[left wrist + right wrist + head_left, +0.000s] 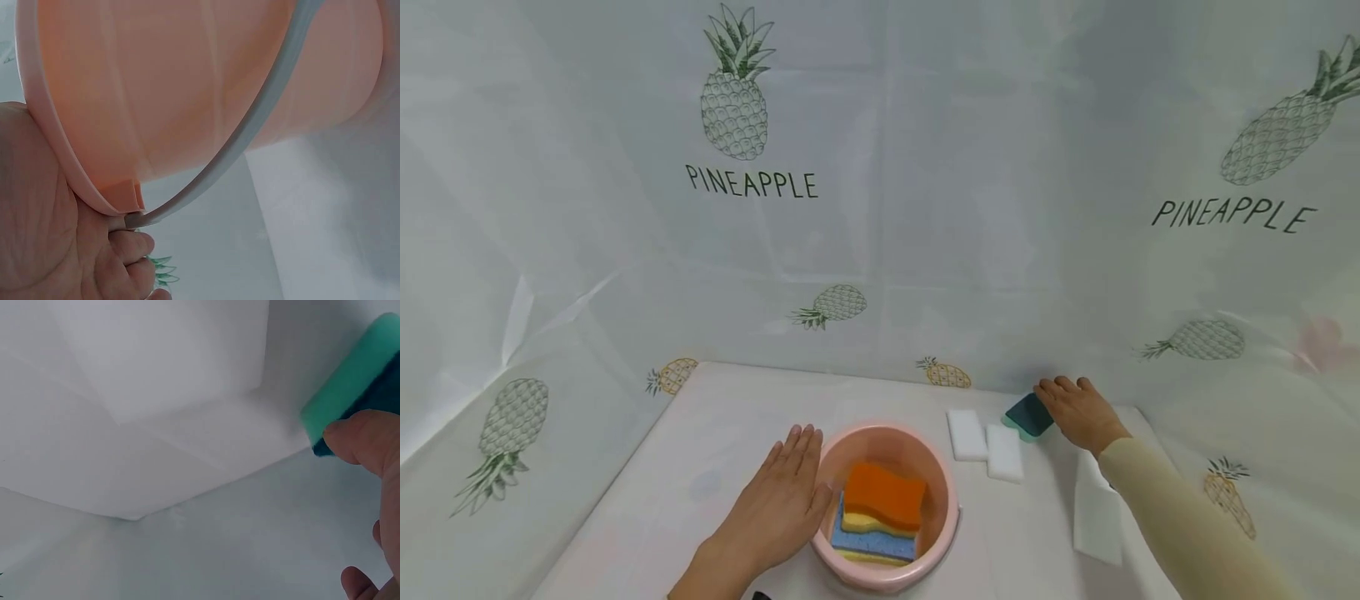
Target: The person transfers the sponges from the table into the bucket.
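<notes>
Left hand (782, 492) sits closest to us, fingers straight and flat, palm pressed against the near-left wall of the pink basin (942, 492). Inside the basin lies a stack of wavy sponges (880, 508), orange on top, yellow and blue beneath. Out to the basin's far right, the right hand (1078, 410) has its fingers curled onto the green sponge (1028, 415), which lies just left of that hand on the tabletop (730, 417), its long axis slanting away from the basin. Two white foam blocks (985, 442) rest between basin and green sponge. Right wrist view shows a fingertip (359, 440) on the sponge's dark face; left wrist view shows the basin's grey handle (250, 134) by the palm.
</notes>
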